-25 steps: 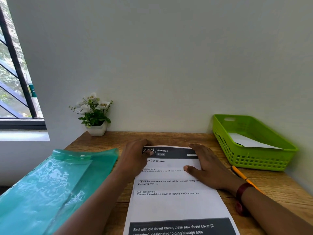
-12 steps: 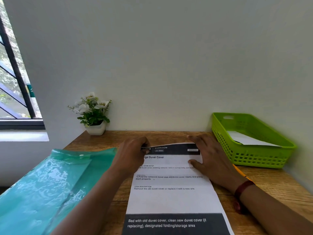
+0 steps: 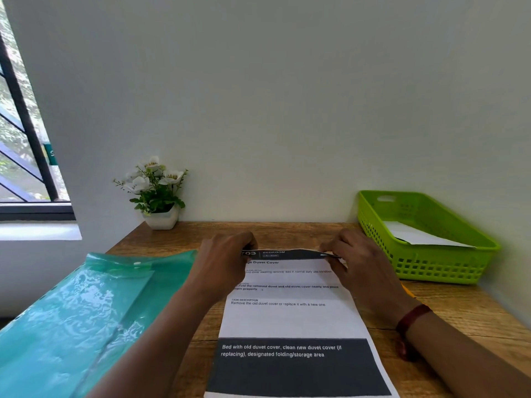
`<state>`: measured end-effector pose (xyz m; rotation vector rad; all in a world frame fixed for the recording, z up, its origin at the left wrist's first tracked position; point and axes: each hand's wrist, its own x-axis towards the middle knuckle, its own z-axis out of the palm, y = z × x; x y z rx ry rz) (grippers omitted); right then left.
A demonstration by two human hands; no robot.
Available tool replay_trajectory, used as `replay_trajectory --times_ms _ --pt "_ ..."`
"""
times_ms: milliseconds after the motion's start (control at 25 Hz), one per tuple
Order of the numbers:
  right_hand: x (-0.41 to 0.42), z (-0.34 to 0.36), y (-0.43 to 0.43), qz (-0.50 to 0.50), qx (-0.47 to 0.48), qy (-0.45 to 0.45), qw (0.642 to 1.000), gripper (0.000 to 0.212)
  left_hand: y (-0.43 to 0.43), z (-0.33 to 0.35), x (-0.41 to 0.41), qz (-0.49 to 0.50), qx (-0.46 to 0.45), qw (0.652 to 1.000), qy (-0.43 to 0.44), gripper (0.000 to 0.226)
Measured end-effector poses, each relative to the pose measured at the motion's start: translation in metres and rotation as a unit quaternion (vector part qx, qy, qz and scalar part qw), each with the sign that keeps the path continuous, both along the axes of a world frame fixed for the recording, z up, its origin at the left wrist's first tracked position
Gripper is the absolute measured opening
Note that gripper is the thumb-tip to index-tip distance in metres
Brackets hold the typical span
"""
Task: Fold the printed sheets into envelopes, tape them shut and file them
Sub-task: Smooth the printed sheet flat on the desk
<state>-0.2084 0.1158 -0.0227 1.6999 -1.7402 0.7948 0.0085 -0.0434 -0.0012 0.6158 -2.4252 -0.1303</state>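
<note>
The white printed sheet of paper with black header bands lies lengthwise on the brown wooden desk, straight in front of the person, its far edge raised a little off the wood. The left hand pinches the far left corner and the right hand pinches the far right corner, fingers curled round the paper's edge. The sheet looks very light, thin and limp. It will likely sag in the middle and slide easily on the smooth wood, so a corner in each hand, as here, seems the best hold for bringing the edge over evenly. It creases for good, so the edges should be lined up before any pressing. A dark red band circles the right wrist, and an orange pencil shows just beyond it. To the right stands a lime green perforated plastic basket holding a white paper. To the left lies a translucent teal plastic snap folder, and a small white-flowered plant in a white pot sits against the wall.
</note>
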Motion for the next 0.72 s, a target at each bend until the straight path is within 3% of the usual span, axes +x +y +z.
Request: replay_trajectory --times_ms 360,560,720 --pt "0.008 0.003 0.007 0.008 0.115 -0.033 0.993 0.014 0.004 -0.002 0.000 -0.024 0.020 0.994 -0.103 0.020" --pt "0.009 -0.007 0.003 -0.014 0.233 -0.045 0.971 0.043 0.006 -0.005 -0.001 -0.021 0.062 0.983 -0.172 0.023" --pt "0.012 -0.006 0.004 -0.017 0.268 -0.021 0.963 0.048 0.014 -0.008 -0.004 -0.018 0.048 0.957 -0.287 0.044"
